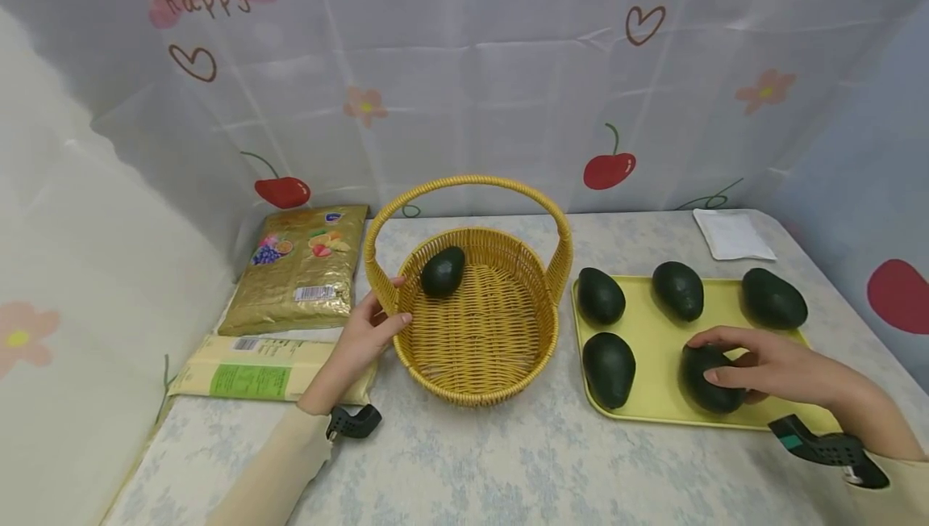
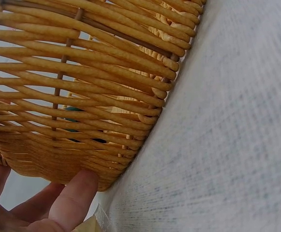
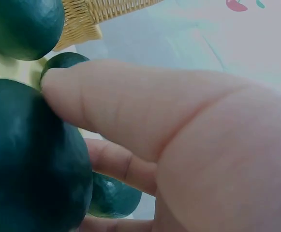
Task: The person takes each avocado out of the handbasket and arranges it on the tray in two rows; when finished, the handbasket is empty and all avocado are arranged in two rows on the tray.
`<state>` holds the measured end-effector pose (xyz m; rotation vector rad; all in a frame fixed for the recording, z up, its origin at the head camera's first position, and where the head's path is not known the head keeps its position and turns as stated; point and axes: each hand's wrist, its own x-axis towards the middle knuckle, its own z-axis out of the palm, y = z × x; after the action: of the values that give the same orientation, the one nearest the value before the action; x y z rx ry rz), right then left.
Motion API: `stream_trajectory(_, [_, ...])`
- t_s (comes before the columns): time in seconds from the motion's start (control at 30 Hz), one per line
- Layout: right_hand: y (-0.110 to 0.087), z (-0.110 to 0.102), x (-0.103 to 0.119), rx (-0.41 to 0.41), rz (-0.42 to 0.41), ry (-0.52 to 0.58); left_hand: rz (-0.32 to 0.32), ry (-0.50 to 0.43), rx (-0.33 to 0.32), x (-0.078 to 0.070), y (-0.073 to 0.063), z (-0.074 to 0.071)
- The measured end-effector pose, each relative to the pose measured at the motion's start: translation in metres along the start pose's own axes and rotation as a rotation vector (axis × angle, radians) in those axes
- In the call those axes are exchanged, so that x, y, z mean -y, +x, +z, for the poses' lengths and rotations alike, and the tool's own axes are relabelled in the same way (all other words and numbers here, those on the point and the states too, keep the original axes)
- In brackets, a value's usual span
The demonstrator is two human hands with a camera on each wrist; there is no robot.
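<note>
My left hand (image 1: 366, 334) holds the left side of a yellow wicker basket (image 1: 475, 393), at the foot of its tall arched handle. One dark green avocado (image 1: 443, 272) lies inside, against the left wall. In the left wrist view, fingertips (image 2: 77, 198) rest on the woven side. Over the pale yellow tray (image 1: 653, 340) on the right, my right hand (image 1: 791, 366) grips an avocado (image 1: 702, 387) near the front edge, thumb and fingers around it. The right wrist view shows the thumb (image 3: 106, 96) along this avocado (image 3: 29, 159). Several other avocados (image 1: 608, 370) lie about the tray.
A gold foil bag (image 1: 297, 268) lies left of the basket, with a cream and green packet (image 1: 268, 369) in front of it. A white packet (image 1: 733, 234) is at the back right. A printed curtain (image 1: 472, 106) hangs behind the patterned tabletop (image 1: 472, 469).
</note>
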<state>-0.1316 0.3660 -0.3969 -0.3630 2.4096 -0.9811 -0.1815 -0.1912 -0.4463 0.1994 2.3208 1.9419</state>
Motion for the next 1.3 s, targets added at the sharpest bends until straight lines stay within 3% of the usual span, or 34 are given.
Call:
stream_trajectory(0.3, [0.003,0.004,0.01,-0.009,0.005,0.01,0.001,0.011,0.0,0.0,0.0,0.0])
stream_trajectory(0.6, [0.002,0.001,0.001,-0.022,-0.011,-0.005,-0.003,-0.001,0.006,-0.001,-0.001,0.0])
stream_trajectory(0.77, [0.0,-0.004,-0.008,0.001,-0.008,0.029,0.002,-0.002,0.007,-0.001,-0.001,0.0])
stream_trajectory(1.07, [0.0,-0.006,-0.014,0.08,-0.074,0.108,0.013,-0.014,0.012,-0.001,-0.001,0.0])
stream_trajectory(1.3, [-0.002,-0.005,-0.013,0.11,-0.055,0.122,0.01,-0.02,0.014,-0.001,-0.001,0.0])
